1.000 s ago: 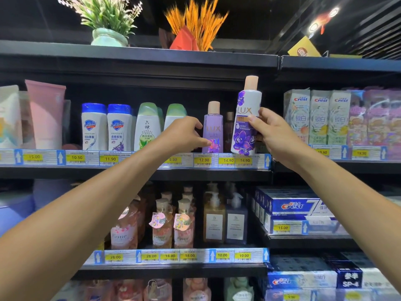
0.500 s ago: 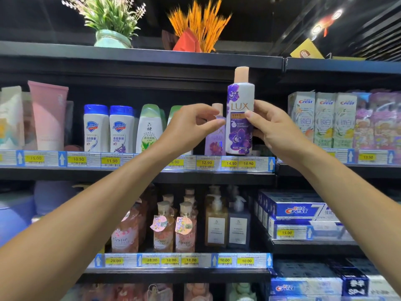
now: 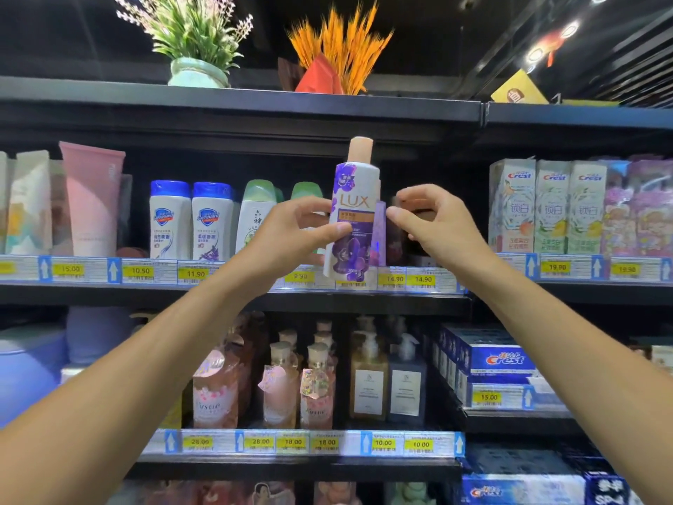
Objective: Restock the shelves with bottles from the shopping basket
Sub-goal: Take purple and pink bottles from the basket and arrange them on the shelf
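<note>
Gripping the white LUX bottle (image 3: 355, 213) around its middle, the left hand (image 3: 291, 231) has its thumb across the front label and its fingers curled round the far side. The bottle leans a little, its peach cap tipped toward the right hand (image 3: 433, 227), and its base hangs in front of the price strip (image 3: 393, 279) on the shelf (image 3: 145, 290) edge rather than standing on the board.

The right hand hovers just beside the bottle's other flank, fingers loosely curled, thumb and forefinger parted, holding nothing; a narrow gap shows between the thumb tip and the bottle. Between that thumb and the held bottle, a lilac bottle (image 3: 381, 227) stands further back on the shelf.

Beyond the left hand's knuckles stand green-capped bottles (image 3: 258, 213), then two blue-capped Safeguard bottles (image 3: 191, 220). Out past the right hand stand Crest boxes (image 3: 550, 205). Below both wrists, the next shelf down carries pink bottles (image 3: 280, 388) and pump bottles (image 3: 368, 380).
</note>
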Available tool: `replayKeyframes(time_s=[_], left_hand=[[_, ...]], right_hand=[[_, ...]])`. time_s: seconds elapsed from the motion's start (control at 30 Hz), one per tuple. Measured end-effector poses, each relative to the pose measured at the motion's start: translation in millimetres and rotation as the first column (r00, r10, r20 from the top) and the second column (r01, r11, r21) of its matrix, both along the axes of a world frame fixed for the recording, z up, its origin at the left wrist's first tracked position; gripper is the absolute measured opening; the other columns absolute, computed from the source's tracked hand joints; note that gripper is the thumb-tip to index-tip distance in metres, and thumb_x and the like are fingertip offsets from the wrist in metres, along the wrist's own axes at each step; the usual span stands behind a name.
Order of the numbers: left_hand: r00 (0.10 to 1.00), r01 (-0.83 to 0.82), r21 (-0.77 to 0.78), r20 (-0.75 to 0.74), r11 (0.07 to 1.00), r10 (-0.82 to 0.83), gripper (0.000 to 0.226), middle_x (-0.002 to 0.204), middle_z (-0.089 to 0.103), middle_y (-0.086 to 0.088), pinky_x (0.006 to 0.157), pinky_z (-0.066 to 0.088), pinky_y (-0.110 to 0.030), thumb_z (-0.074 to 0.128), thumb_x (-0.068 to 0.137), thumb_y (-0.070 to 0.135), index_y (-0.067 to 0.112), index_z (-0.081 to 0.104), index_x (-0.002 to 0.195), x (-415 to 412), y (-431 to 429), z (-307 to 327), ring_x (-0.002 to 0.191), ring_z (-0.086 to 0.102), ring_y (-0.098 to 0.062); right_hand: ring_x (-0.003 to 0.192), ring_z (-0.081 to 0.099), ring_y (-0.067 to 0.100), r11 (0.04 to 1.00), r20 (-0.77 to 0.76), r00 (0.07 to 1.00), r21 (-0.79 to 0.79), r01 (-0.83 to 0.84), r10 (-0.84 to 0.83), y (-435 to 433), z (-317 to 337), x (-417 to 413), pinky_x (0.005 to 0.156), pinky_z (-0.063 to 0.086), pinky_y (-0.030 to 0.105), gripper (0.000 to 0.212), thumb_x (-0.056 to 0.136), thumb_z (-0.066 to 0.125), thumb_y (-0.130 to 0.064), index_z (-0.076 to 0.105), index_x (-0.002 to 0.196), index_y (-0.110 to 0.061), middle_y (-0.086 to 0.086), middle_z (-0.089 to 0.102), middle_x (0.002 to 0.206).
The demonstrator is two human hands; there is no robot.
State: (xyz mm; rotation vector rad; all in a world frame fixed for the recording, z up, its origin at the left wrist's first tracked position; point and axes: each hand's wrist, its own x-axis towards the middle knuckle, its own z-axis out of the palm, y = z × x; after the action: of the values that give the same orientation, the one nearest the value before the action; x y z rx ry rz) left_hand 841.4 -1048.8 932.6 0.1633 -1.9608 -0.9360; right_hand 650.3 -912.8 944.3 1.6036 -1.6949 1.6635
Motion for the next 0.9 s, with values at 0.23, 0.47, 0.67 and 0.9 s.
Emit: replayKeyframes(time_s=[0.23, 0.47, 0.67, 0.9], left_hand=[[0.998, -0.045, 0.084, 0.037, 0.995, 0.042, 0.032, 0.105, 0.080, 0.000, 0.081, 0.064, -0.037, 0.073, 0.093, 0.029, 0.021, 0.067, 0.124, 22, -13, -15, 0.100, 0.076, -0.015], [0.997, -0.062, 0.133, 0.046, 0.989, 0.056, 0.046, 0.107, 0.079, 0.002, 0.081, 0.064, -0.037, 0.074, 0.083, 0.038, 0.021, 0.065, 0.124, 32, -20, -24, 0.101, 0.076, -0.013], [0.996, -0.080, 0.166, 0.046, 0.983, 0.073, 0.047, 0.112, 0.077, 0.001, 0.087, 0.063, -0.044, 0.074, 0.086, 0.038, 0.021, 0.064, 0.128, 39, -30, -28, 0.106, 0.075, -0.015], [0.996, -0.080, 0.181, 0.051, 0.980, 0.072, 0.053, 0.113, 0.077, 0.002, 0.084, 0.064, -0.041, 0.073, 0.081, 0.041, 0.021, 0.062, 0.129, 41, -28, -27, 0.105, 0.074, -0.012]], right_hand=[[0.106, 0.067, 0.015, 0.887, -0.087, 0.977, 0.410, 0.213, -0.194, -31, 4, -18, 0.091, 0.057, 0.039, 0.073, 0.072, 0.081, -0.065, 0.059, 0.127, -0.022, 0.001, 0.068, 0.123], [0.091, 0.071, 0.013, 0.775, -0.091, 0.987, 0.610, 0.162, -0.135, -47, 15, -28, 0.082, 0.058, 0.035, 0.066, 0.073, 0.075, -0.073, 0.069, 0.114, -0.023, 0.000, 0.074, 0.101], [0.093, 0.070, 0.013, 0.788, -0.077, 0.993, 0.605, 0.118, -0.090, -49, 14, -29, 0.076, 0.057, 0.031, 0.056, 0.077, 0.072, -0.070, 0.074, 0.114, -0.028, -0.004, 0.075, 0.100], [0.099, 0.070, 0.016, 0.799, -0.046, 0.998, 0.599, 0.052, -0.030, -53, 14, -24, 0.089, 0.058, 0.037, 0.046, 0.082, 0.072, -0.064, 0.075, 0.110, -0.027, -0.004, 0.076, 0.102]])
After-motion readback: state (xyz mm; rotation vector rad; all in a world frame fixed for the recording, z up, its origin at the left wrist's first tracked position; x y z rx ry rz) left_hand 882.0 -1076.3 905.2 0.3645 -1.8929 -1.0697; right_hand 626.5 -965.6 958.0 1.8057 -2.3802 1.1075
